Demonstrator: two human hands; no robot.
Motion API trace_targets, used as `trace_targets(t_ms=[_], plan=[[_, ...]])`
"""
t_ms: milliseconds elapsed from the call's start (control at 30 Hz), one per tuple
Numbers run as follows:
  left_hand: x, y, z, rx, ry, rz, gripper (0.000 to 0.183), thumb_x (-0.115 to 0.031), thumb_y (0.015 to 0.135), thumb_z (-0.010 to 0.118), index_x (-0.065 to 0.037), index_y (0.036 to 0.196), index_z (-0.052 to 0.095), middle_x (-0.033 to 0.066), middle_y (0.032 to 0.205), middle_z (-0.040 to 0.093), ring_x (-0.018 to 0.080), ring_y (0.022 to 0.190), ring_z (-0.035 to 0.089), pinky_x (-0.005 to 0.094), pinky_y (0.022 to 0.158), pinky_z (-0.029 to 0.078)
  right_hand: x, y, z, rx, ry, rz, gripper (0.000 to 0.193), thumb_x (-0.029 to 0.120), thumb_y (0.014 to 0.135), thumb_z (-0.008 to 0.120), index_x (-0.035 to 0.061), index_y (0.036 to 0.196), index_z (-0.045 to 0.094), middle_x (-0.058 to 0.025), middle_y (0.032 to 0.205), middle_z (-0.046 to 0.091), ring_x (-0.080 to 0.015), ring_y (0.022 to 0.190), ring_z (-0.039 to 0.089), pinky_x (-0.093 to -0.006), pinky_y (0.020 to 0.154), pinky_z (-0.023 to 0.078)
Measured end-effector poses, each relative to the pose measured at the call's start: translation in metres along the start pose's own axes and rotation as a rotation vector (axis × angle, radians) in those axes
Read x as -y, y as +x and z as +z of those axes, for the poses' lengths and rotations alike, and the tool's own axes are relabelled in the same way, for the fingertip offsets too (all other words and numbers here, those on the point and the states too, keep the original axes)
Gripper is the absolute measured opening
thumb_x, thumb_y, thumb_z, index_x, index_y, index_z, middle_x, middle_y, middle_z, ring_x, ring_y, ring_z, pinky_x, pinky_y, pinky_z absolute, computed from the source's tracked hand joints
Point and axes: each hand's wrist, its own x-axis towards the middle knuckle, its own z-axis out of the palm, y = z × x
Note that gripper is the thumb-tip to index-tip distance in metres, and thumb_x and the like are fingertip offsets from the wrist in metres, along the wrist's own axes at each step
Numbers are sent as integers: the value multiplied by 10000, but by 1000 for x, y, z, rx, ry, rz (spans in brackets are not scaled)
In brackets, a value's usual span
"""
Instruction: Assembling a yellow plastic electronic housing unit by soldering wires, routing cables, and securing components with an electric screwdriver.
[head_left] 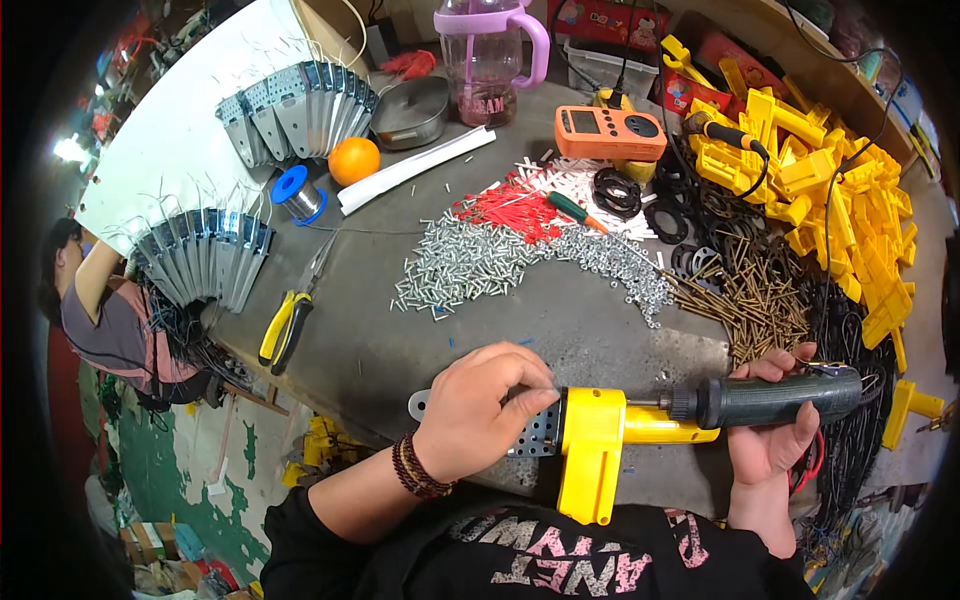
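The left hand (485, 405) is bent and closed over a metal plate (537, 440); the thumb lies against the fingers, close to the edge of a yellow plastic part (592, 450). Its other fingertips are mostly hidden. The right hand (772, 425) is wrapped around a dark screwdriver (785, 399) with a thick body, the thumb on the near side and the fingers on the far side.

The yellow part is in front of the person, near the close edge of the bench (370, 300). It has a wide block which points toward the person, and a rounded arm which goes to the right, below the screwdriver. The grey plate, with many small holes, comes out from its left side. The screwdriver lies almost level, and its metal shaft points left to the yellow part; I cannot tell what the tip touches.

Bare bench is open to the left, between the pliers (287, 325) and the silver screws (465, 262). On the right, long brown screws (745, 310) and black cables (850, 425) lie near the right hand, so the room there is narrow.
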Motion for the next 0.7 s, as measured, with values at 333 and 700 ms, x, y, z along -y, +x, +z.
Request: trace_targets(t_ms=[333,700], plan=[[-4,-3,-1,-6,37,24,147,-44,756,736,-36,815,601,116,941,668,262,865,647,340,777,504,-2,-1,1,-49,-19,-10,570,113,703,821,210,1180,525,13,1124,514,-154,1066,529,-460,1114,336],[-2,-3,-1,-3,82,65,135,-62,757,729,-55,834,618,111,960,672,271,880,644,353,789,501,-2,-2,2,-32,10,-14,578,102,723,804,213,1215,522,11,1141,511,-155,1084,522,-451,1121,327]])
